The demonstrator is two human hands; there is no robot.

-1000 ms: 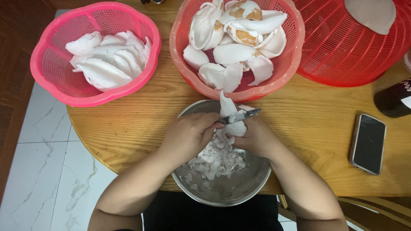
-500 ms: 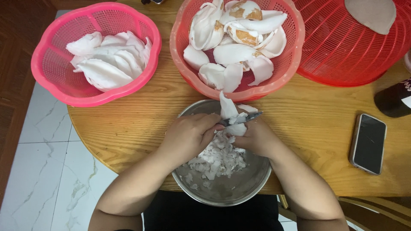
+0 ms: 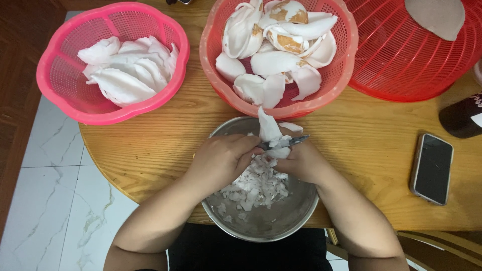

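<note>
My left hand grips a coconut piece over the bowl. My right hand grips the knife, mid-peel. Next, I judge, needs a shallow cut.

Looks like a home dining or kitchen corner, set up for food prep. Round wooden table with visible oak grain, standing on white marble-veined floor tiles beside a strip of dark wood flooring. Plastic household colander baskets crowding the tabletop: a pink one with white coconut pieces, a salmon one with brown-skinned pieces, a red one at the right. Steel mixing bowl at the table edge, full of white shavings. Smartphone lying face up nearby, plus a wooden chair back at lower right. Domestic, nothing commercial about it.
</note>
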